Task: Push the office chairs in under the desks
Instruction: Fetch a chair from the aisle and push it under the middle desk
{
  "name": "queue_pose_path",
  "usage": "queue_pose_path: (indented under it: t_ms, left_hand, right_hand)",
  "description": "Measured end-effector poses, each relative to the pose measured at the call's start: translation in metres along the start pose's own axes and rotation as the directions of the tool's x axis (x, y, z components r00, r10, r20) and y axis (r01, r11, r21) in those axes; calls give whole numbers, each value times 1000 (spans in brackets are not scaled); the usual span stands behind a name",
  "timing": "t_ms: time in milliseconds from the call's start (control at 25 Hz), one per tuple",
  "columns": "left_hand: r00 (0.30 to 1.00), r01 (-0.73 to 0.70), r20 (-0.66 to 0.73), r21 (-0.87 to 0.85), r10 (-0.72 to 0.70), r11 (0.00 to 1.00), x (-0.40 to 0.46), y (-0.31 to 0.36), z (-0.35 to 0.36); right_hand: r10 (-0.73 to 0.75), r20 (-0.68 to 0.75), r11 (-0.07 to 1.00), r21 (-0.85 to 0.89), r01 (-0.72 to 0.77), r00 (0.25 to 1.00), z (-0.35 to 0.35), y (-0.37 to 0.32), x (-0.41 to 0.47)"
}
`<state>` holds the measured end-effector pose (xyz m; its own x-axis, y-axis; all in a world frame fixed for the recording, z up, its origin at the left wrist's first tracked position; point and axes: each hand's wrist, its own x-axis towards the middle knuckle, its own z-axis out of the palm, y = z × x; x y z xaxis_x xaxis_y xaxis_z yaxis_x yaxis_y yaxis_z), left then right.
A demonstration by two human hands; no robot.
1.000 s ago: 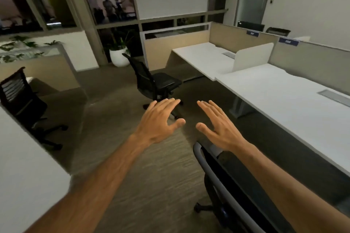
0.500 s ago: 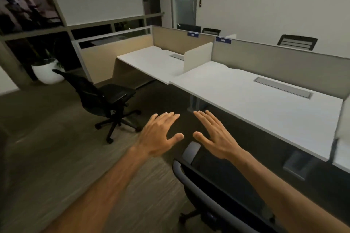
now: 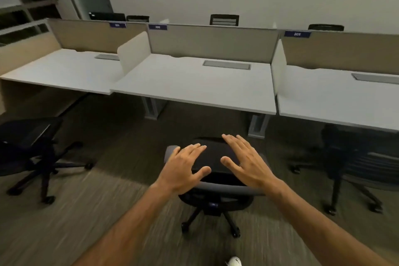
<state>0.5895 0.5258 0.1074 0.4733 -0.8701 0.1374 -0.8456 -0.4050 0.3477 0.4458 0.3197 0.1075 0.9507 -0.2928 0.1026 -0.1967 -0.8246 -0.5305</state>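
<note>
1. Head view: the person is standing behind the middle chair [image 3: 212, 158], which is sitting out on the carpet [image 3: 121, 179], facing the middle desk [image 3: 194, 84] and clear of its front edge.
2. The left hand [image 3: 183, 168] and right hand [image 3: 246, 162] are hovering over the backrest rim [image 3: 228, 188], fingers spread and gripping nothing; probably they are placed one each side so the push goes straight and the casters do not swing.
3. Whether the palms are touching the rim is hard to tell.
4. The middle chair is showing a black seat, a grey curved back frame and a star base on casters.
5. A left chair [image 3: 28, 140] and a right chair [image 3: 354, 157] are also standing out from their desks, so the task is looking barely begun.
</note>
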Motion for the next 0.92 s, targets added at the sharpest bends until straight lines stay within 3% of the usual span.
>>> queue_pose_path:
  t_ms: [280,640,920]
  left_hand:
    - [995,-55,87,-22,57,998,-30,-5,37]
    - [945,84,315,44,-94,995,-28,-32,84]
    - [940,22,329,208,-91,978,-29,-48,95]
  right_hand:
    - [188,43,982,-18,-187,981,21,11,-76]
    - [321,159,944,-136,-301,934,37,60,-93]
    - [323,274,918,-325,-229,906,55,90,-84]
